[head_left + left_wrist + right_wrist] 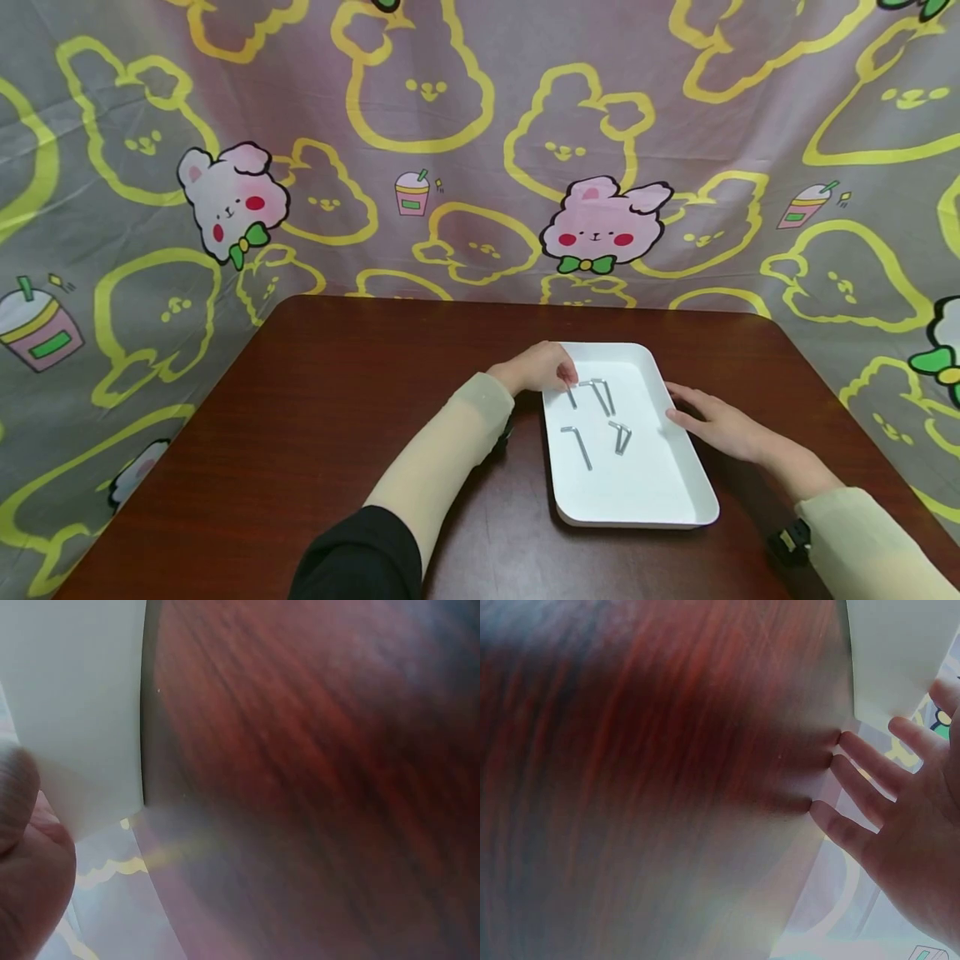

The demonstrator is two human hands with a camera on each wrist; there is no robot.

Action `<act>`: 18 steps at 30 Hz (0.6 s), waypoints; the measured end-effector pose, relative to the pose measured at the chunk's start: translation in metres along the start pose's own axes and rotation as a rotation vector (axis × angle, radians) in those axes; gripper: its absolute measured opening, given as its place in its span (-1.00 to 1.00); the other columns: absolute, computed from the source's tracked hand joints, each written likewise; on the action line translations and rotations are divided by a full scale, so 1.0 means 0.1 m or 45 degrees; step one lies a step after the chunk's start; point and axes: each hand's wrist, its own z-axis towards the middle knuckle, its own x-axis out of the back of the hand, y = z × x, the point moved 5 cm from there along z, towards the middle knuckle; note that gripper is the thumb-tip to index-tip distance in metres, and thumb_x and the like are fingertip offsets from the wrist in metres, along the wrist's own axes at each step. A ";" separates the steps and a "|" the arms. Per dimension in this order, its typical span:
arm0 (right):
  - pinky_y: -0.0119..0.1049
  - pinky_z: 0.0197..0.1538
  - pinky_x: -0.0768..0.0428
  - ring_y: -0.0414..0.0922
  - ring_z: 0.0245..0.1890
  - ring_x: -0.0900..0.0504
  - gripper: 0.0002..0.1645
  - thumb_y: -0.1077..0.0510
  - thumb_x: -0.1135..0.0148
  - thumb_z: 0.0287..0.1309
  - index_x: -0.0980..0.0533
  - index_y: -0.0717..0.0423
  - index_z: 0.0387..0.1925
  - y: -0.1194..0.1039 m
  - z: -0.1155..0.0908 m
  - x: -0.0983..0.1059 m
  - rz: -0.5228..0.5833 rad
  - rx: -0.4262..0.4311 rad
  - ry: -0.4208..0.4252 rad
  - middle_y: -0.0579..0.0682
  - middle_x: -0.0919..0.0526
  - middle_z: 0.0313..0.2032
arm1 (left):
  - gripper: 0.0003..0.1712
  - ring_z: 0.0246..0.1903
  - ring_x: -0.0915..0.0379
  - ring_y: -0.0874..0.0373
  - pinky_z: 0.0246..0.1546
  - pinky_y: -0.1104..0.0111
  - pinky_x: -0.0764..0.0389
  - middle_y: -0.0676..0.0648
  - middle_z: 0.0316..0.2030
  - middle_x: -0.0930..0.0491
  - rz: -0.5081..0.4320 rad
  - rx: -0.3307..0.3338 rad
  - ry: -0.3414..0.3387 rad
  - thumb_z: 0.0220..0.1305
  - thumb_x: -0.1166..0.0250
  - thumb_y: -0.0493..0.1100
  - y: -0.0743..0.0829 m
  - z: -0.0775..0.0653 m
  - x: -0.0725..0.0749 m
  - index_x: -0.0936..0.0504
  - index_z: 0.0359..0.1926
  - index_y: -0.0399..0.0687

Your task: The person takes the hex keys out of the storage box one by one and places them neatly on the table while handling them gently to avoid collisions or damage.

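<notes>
At the tray's left edge (553, 467), a hex key (573, 399), likely light, stiff, best gripped mid-shank, is pinched by left fingers (565, 368), right fingers (875, 763) spread, empty.

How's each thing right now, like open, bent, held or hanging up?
White tray: right side up, open-topped
Left hand: pinching one rod
Other metal rods: bent, lying in the tray
Right hand: open, fingers spread, beside the tray
Patterned cloth: hanging behind the table
</notes>
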 end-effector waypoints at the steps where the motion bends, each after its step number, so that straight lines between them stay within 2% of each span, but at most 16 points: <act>1: 0.36 0.13 -0.26 0.41 0.26 -0.21 -0.13 -0.20 -0.08 0.34 -0.14 0.30 0.41 0.00 0.00 0.00 0.000 0.002 0.000 0.45 -0.23 0.29 | -0.89 -0.29 -0.53 0.35 -0.24 0.59 -0.47 0.09 -0.32 -0.67 0.009 -0.006 -0.004 0.20 -0.38 -0.30 0.00 0.00 0.00 -0.76 -0.23 -0.10; 11: 0.36 0.13 -0.26 0.40 0.26 -0.21 -0.13 -0.22 -0.07 0.34 -0.15 0.28 0.41 0.03 0.02 -0.01 -0.010 -0.004 0.004 0.45 -0.24 0.29 | -0.86 -0.28 -0.53 0.34 -0.24 0.60 -0.46 0.04 -0.29 -0.68 0.031 -0.029 -0.005 0.22 -0.35 -0.31 0.00 0.01 0.00 -0.76 -0.20 -0.12; 18: 0.37 0.12 -0.26 0.41 0.26 -0.21 -0.13 -0.23 -0.06 0.34 -0.15 0.28 0.41 0.03 0.02 -0.01 -0.011 -0.010 0.005 0.45 -0.23 0.29 | -0.90 -0.34 -0.51 0.33 -0.28 0.58 -0.48 0.08 -0.37 -0.64 -0.003 0.012 0.010 0.16 -0.40 -0.32 0.01 0.00 0.02 -0.74 -0.27 -0.11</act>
